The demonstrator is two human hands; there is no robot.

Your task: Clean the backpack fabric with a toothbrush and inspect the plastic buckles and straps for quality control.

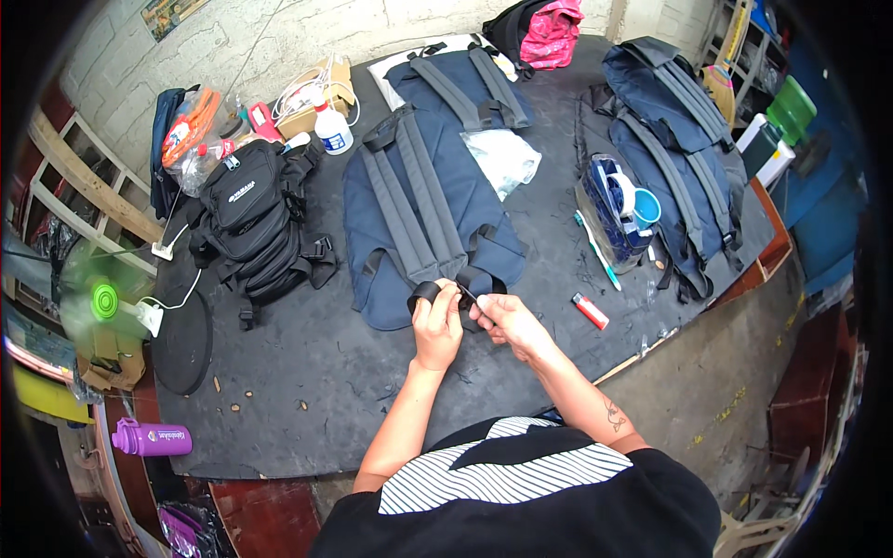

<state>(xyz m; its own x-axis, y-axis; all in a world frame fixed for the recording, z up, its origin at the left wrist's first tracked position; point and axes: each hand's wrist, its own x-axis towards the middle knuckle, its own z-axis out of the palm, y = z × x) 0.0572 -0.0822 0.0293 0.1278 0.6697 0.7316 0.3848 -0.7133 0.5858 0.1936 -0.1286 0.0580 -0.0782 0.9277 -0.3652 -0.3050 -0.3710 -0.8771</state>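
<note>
A navy backpack piece (372, 288) with two long grey padded shoulder straps (409, 191) lies flat in front of me. At its near edge, my left hand (437, 325) is closed on a black webbing strap (423, 296), which loops out beside the fingers. Just to the right, my right hand (512, 324) pinches something thin and dark against the strap ends; its kind is too small to make out. Another loop of black webbing (480, 281) rises beyond the right fingers. Both hands work close together, fingertips nearly touching.
The dark table (316, 372) carries a black bag (256, 219) at left and more navy backpacks (679, 158) at right. A clear pouch (609, 209), toothbrush (597, 251) and red lighter (590, 312) lie right of my hands. A purple bottle (153, 437) and green fan (104, 300) are far left.
</note>
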